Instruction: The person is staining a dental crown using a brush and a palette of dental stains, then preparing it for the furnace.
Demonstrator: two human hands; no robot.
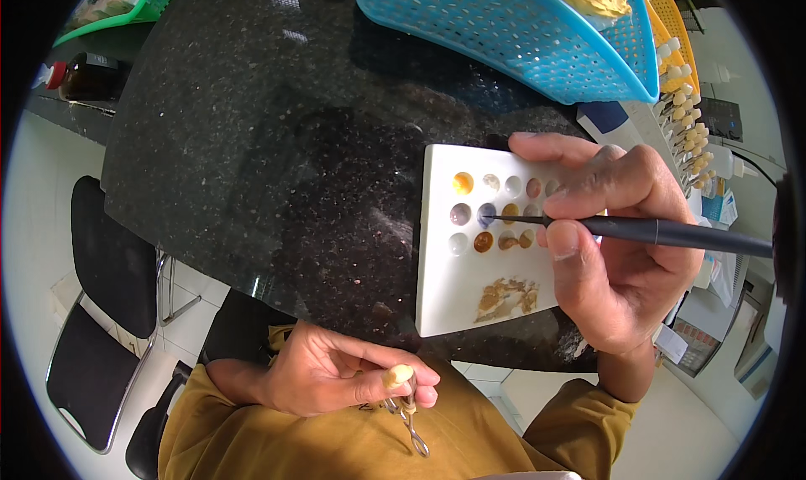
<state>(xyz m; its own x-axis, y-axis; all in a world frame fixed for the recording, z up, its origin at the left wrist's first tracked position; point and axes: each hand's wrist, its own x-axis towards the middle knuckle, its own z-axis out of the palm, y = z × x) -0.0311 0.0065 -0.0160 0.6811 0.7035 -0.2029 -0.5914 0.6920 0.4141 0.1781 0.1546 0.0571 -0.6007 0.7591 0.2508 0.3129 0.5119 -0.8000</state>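
Observation:
My right hand [617, 253] holds a slim black brush [672, 233], its fine tip in a blue-tinted well of a white palette [445, 287]. The palette lies on the dark table, with rows of small wells of yellow, pink, grey and brown colours and a tan smear below them. The right fingers partly hide the palette's right side. Low and near the table's front edge, my left hand [336, 371] grips a metal clamp [416, 434], topped by a small pale yellow tooth-like piece [398, 376].
A blue perforated basket [504, 26] stands at the back, beside a yellow basket [687, 52] and several pins with pale tips [684, 110]. A green basket [117, 10] and a brown bottle [88, 75] are at the upper left; black chairs [113, 253] stand left of the speckled table [201, 136].

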